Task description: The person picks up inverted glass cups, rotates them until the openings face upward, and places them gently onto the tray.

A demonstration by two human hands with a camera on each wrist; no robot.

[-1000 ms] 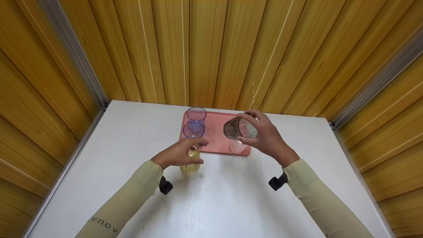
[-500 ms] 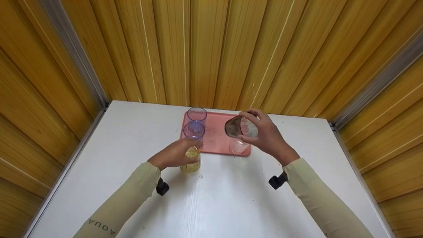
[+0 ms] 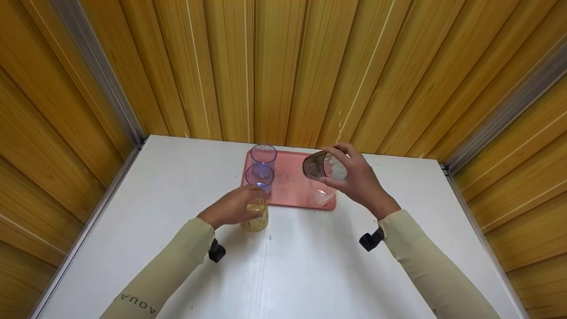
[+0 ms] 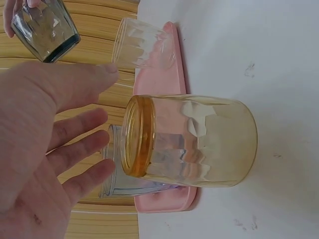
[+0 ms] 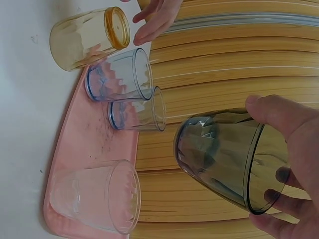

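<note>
My right hand point(image 3: 356, 180) grips a smoky grey drinking glass point(image 5: 217, 154) near its rim, tilted, with its base pointing left in the head view. It hangs over the right side of a pink tray point(image 3: 290, 186). An amber glass point(image 4: 199, 142) stands upside down on the white table just in front of the tray, its thick base on top. My left hand point(image 3: 232, 206) is beside the top of this glass, fingers spread and apart from it in the left wrist view. Two bluish glasses point(image 5: 119, 74) stand upright on the tray's left side. A clear glass point(image 5: 97, 194) stands at its front right corner.
The white table point(image 3: 292, 270) backs onto a yellow wood-patterned wall point(image 3: 274, 71). Similar panels and metal posts point(image 3: 104, 75) enclose both sides. Black wrist cameras point(image 3: 217, 250) sit under both wrists.
My right hand has risen slightly toward the back with the grey glass. My left hand has shifted a little left, its fingertips drawn back over the amber glass. The glasses on the tray stay put.
</note>
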